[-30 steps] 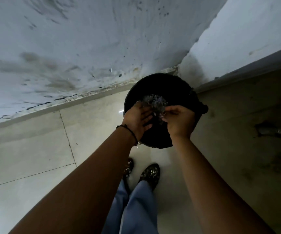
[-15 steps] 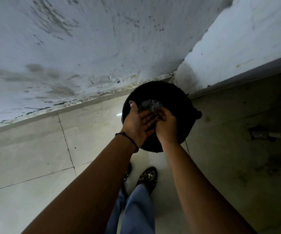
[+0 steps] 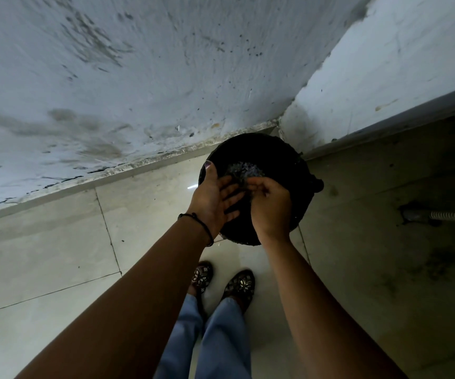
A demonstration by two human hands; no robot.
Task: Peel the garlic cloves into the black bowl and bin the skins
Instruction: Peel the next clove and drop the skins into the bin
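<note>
- Near: the dark patterned shoes (image 3: 238, 284) stand on the pale glossy tiled floor (image 3: 144, 220), just short of the bin. Skins falling here would litter it.
- Middle: the left hand (image 3: 215, 198) is flat with fingers spread. The right hand (image 3: 271, 206) curls against its fingertips; whether it pinches skin cannot be told. Both are over the round black bin (image 3: 283, 154).
- Far: the pale papery garlic skins (image 3: 244, 169) lie inside the bin. Light flakes may cling to palms or drift past the near rim.

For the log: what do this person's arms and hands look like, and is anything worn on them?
The left forearm and right forearm are bare, with no sleeves in view. The left hand has a thin black cord bracelet at its wrist, and its thumbnail looks painted a muted purple. The right hand shows no band or watch at its wrist.
</note>
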